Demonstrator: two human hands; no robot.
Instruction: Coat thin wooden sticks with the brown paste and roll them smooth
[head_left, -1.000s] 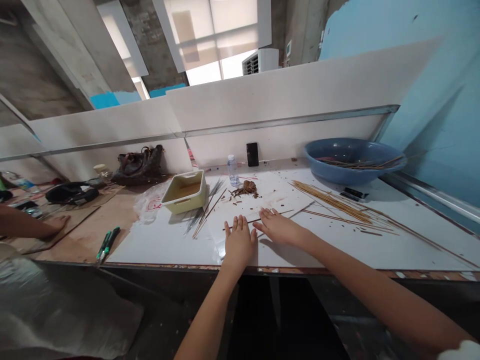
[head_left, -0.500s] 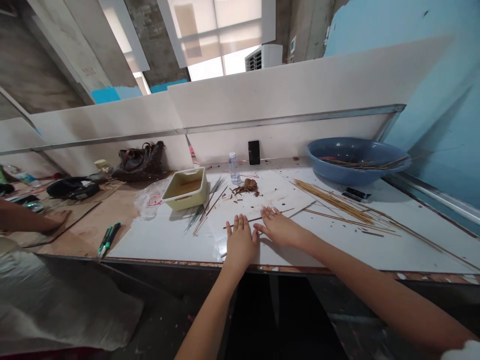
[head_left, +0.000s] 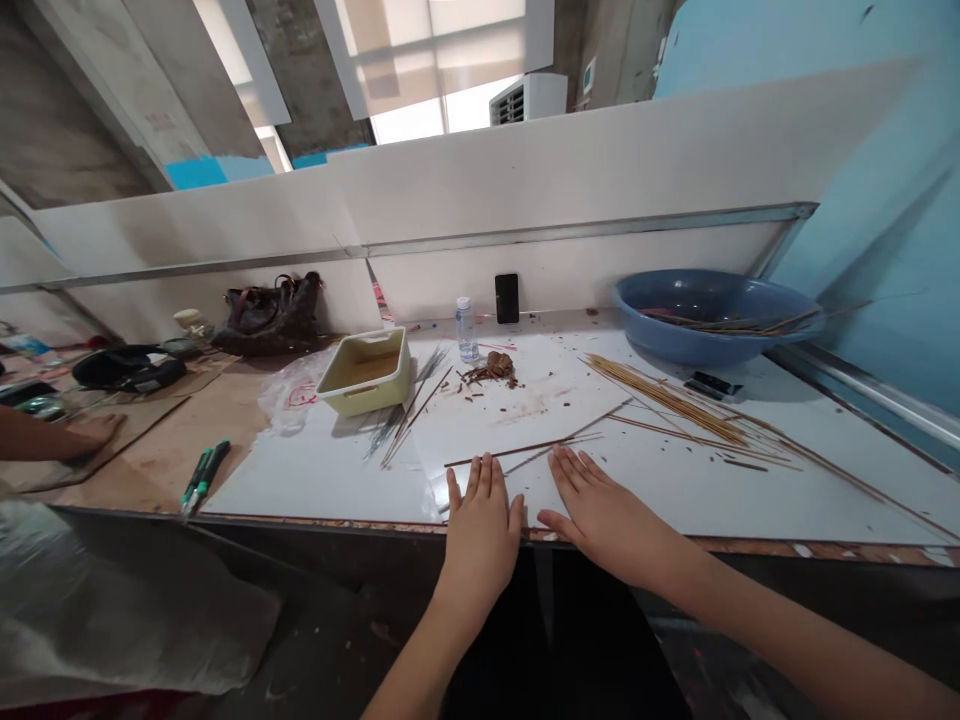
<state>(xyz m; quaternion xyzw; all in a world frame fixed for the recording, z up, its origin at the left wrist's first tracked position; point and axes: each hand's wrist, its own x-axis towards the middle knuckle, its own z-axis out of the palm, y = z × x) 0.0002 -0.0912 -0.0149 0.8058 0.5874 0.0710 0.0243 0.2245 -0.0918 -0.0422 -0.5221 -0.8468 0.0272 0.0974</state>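
My left hand (head_left: 481,522) lies flat at the front edge of the white table top (head_left: 337,480), fingers stretched out, holding nothing. My right hand (head_left: 600,512) rests flat beside it, fingers spread, also holding nothing. Just beyond the fingertips of both hands lies a long thin brown stick (head_left: 517,451) on the white surface. A bundle of pale bamboo sticks (head_left: 660,398) is spread out to the right. A small heap of brown scraps (head_left: 495,369) sits further back.
A yellow tray (head_left: 365,372), a small clear bottle (head_left: 466,329), a black phone (head_left: 507,297) and a blue basin (head_left: 712,315) with sticks stand at the back. Green-handled cutters (head_left: 201,476) lie at the left. Another person's hand (head_left: 75,435) rests far left by dark bags.
Both my hands have drawn back toward the table's front edge, off the thin stick, which now lies uncovered beyond my fingertips. The camera tilted slightly.
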